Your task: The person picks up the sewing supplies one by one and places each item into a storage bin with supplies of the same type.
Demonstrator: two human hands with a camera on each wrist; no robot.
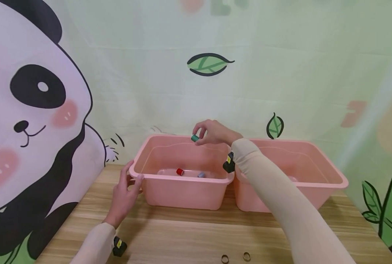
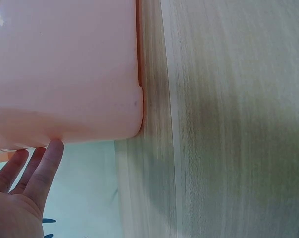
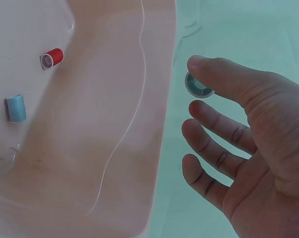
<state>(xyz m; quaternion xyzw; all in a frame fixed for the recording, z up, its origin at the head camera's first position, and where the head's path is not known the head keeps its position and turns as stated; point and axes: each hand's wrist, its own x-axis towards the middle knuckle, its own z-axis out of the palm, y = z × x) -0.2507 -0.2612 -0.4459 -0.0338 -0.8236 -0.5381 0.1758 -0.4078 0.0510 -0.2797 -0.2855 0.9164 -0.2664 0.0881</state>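
Above the back part of the left pink bin (image 1: 186,190), my right hand (image 1: 214,132) pinches a green thread spool (image 1: 195,138) between thumb and index finger. In the right wrist view the spool's round end (image 3: 199,87) shows beside the thumb tip, with the other fingers spread loosely. On that bin's floor lie a red thread spool (image 1: 180,172) and a light blue thread spool (image 1: 201,175), apart from each other. My left hand (image 1: 124,196) touches the bin's front left corner; in the left wrist view its fairly straight fingers (image 2: 48,166) rest against the outer wall.
A second pink bin (image 1: 315,190) stands close on the right, partly hidden by my right sleeve. Two small rings (image 1: 225,259) lie near the front edge of the wooden table (image 1: 182,238). Behind the bins hangs a printed cloth (image 1: 143,84).
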